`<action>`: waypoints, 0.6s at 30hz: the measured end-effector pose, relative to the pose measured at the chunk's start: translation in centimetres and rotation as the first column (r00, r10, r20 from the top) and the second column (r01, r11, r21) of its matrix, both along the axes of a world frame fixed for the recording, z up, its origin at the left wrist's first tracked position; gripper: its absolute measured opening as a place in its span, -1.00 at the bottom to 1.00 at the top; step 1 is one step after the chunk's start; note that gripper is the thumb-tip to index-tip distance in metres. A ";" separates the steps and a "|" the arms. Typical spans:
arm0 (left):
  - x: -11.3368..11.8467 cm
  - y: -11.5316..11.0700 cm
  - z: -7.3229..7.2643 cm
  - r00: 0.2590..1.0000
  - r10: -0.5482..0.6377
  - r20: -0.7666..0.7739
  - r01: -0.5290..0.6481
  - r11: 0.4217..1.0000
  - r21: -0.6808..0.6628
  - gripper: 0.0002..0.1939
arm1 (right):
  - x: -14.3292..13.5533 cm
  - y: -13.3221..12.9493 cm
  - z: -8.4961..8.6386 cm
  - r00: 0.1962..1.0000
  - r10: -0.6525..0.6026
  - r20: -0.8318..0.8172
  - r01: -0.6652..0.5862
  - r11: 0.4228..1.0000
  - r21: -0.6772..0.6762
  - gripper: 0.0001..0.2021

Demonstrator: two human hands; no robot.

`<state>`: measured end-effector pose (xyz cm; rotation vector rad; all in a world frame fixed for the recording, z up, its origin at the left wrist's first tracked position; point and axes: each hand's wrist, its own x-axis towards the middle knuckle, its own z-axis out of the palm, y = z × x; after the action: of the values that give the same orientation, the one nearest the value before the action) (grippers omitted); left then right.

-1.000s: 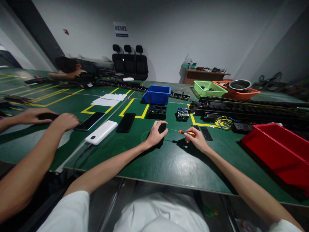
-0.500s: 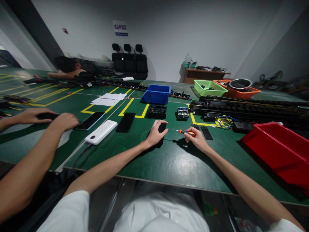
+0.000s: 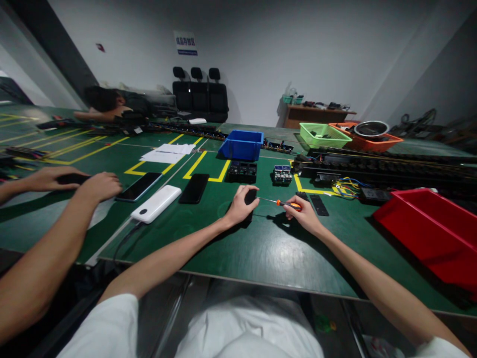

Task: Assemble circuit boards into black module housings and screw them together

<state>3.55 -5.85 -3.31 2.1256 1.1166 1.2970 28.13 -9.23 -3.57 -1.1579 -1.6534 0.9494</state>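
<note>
My left hand (image 3: 240, 205) is closed around a small black part (image 3: 251, 197), tilted up just above the green table. My right hand (image 3: 301, 213) grips a screwdriver (image 3: 294, 206) with an orange and black handle. Its thin shaft points left, and the tip is at the black part's edge. I cannot tell whether the tip sits in a screw. Beyond my hands stand a black module (image 3: 242, 172) and a smaller module with a silvery top (image 3: 282, 175). Flat black pieces (image 3: 319, 205) lie just past my right hand.
A black phone (image 3: 194, 188), a white power bank (image 3: 156, 204) and another phone (image 3: 139, 187) lie to the left, near a co-worker's hands (image 3: 99, 188). A blue bin (image 3: 242, 145) stands behind; a red bin (image 3: 428, 228) and wired black assemblies (image 3: 357, 169) are at right.
</note>
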 end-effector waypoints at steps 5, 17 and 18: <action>0.0 0.0 0.0 1.000 -0.004 0.008 0.004 1.000 0.000 -0.73 | 0.0 0.0 0.0 1.000 0.001 0.014 -0.001 1.000 0.007 -0.67; 0.0 0.0 0.0 1.000 -0.009 0.008 0.009 1.000 0.000 -0.73 | 0.0 -0.1 0.1 1.000 0.004 0.018 -0.004 1.000 0.008 -0.68; 0.0 0.0 0.0 1.000 -0.009 0.007 0.009 1.000 0.000 -0.73 | 0.0 -0.1 0.1 1.000 0.004 0.020 -0.004 1.000 0.008 -0.68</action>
<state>3.52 -5.81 -3.34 2.1221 1.1033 1.2999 28.12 -9.31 -3.51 -1.1629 -1.6747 0.9353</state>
